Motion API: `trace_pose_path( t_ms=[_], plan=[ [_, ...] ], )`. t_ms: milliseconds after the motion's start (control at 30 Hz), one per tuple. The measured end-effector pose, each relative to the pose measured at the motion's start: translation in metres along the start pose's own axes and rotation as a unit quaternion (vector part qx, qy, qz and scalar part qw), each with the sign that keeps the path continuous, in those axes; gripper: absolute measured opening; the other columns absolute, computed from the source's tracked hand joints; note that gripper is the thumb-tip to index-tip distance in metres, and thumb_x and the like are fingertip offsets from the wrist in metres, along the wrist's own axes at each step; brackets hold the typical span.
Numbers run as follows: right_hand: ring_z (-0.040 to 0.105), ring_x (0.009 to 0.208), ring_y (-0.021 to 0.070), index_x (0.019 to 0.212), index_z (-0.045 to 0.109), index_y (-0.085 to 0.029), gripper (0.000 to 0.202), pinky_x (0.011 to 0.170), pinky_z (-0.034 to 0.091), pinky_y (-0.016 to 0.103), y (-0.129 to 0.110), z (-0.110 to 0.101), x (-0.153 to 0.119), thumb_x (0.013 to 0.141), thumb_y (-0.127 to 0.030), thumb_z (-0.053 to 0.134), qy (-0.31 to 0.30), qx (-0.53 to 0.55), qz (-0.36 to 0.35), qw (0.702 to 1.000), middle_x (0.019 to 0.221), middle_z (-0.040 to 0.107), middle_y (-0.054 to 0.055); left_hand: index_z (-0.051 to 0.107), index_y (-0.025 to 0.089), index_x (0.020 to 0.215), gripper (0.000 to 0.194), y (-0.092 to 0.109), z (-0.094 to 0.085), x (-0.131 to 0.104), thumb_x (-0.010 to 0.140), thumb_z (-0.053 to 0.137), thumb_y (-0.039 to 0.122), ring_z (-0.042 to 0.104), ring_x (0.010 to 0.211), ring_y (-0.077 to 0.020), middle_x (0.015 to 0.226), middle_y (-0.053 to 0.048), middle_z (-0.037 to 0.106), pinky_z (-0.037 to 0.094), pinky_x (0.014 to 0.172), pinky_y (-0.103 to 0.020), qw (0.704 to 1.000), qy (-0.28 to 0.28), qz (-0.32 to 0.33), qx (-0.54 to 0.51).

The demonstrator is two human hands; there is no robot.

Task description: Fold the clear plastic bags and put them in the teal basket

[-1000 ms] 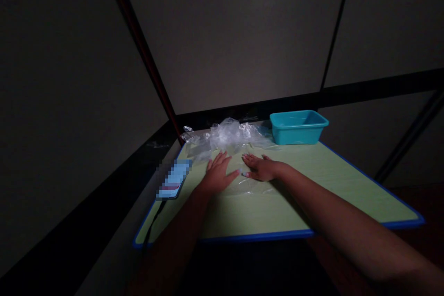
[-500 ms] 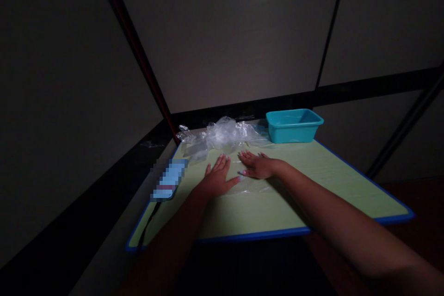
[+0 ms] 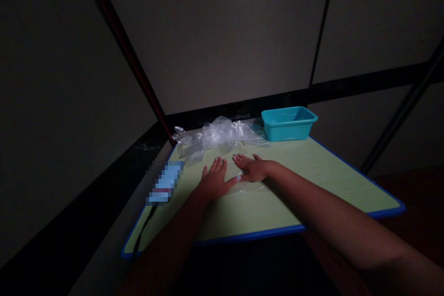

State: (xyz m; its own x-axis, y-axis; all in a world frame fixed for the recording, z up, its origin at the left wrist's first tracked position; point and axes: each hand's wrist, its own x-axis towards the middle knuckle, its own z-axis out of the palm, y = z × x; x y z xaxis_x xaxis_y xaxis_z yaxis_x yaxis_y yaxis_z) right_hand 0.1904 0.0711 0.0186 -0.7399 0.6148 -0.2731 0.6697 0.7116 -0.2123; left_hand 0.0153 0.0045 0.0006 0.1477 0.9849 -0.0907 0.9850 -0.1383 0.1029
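Note:
A clear plastic bag or sheet (image 3: 243,188) lies flat on the pale green tabletop (image 3: 249,217), partly hidden beneath my hands. My left hand (image 3: 215,181) rests palm down on its left part, fingers stretched forward and thumb pointing right. My right hand (image 3: 252,169) lies palm down across its right part, fingers pointing to the upper left. The two thumbs meet or nearly meet between the hands. Beyond my fingertips sits a crumpled heap of clear plastic (image 3: 222,134).
A turquoise plastic basin (image 3: 288,125) stands at the table's back right corner. On the left edge lies a blurred-out flat device (image 3: 165,184) with a dark strap (image 3: 144,229). The table's blue rim (image 3: 249,235) runs along the front, and a wall (image 3: 222,46) rises behind.
My right hand has slid slightly left over the plastic, bringing its thumb against or close to my left thumb. My left hand stays nearly in place. The camera view has shifted slightly.

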Motion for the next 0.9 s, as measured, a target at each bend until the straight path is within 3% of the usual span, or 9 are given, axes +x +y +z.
trace_pose_path(
  t_ms=[200, 500, 633, 900],
  plan=[
    [-0.002, 0.138, 0.0287, 0.146, 0.002, -0.015, 0.090, 0.105, -0.002, 0.061, -0.003, -0.004, -0.004, 0.081, -0.067, 0.034, 0.030, 0.033, -0.009, 0.999, 0.151, -0.001, 0.013, 0.015, 0.015, 0.144, 0.074, -0.003, 0.000, 0.001, 0.087, 0.018, 0.061, -0.001, 0.140, -0.0243, 0.152, -0.013, 0.002, 0.007, 0.107, -0.056, 0.999, 0.027, -0.037, 0.004],
    [0.000, 0.138, 0.0303, 0.146, 0.006, -0.013, 0.098, 0.106, -0.003, 0.059, -0.008, 0.007, 0.004, 0.075, -0.068, 0.043, 0.034, 0.034, -0.023, 0.999, 0.151, 0.003, 0.015, 0.019, 0.015, 0.144, 0.060, 0.000, 0.004, 0.001, 0.093, 0.017, 0.046, 0.004, 0.140, -0.0203, 0.152, -0.012, 0.009, 0.010, 0.110, -0.049, 0.999, 0.020, 0.010, -0.034],
    [-0.001, 0.138, 0.0290, 0.146, 0.005, -0.012, 0.097, 0.106, -0.002, 0.060, -0.011, 0.008, 0.005, 0.076, -0.067, 0.043, 0.031, 0.023, -0.012, 0.999, 0.151, 0.001, 0.014, 0.021, 0.013, 0.143, 0.061, -0.001, 0.004, 0.001, 0.093, 0.017, 0.048, 0.005, 0.140, -0.0210, 0.151, -0.014, 0.011, 0.013, 0.109, -0.049, 0.999, 0.011, 0.011, -0.033],
    [-0.002, 0.138, 0.0283, 0.146, 0.005, -0.015, 0.096, 0.105, -0.003, 0.060, -0.013, 0.005, 0.002, 0.076, -0.070, 0.040, 0.022, 0.017, -0.009, 1.000, 0.151, 0.000, 0.012, 0.021, 0.022, 0.143, 0.061, -0.011, 0.003, 0.005, 0.091, 0.017, 0.054, 0.003, 0.139, -0.0235, 0.152, -0.011, 0.009, 0.014, 0.107, -0.054, 0.999, 0.002, -0.026, -0.027]
  ],
)
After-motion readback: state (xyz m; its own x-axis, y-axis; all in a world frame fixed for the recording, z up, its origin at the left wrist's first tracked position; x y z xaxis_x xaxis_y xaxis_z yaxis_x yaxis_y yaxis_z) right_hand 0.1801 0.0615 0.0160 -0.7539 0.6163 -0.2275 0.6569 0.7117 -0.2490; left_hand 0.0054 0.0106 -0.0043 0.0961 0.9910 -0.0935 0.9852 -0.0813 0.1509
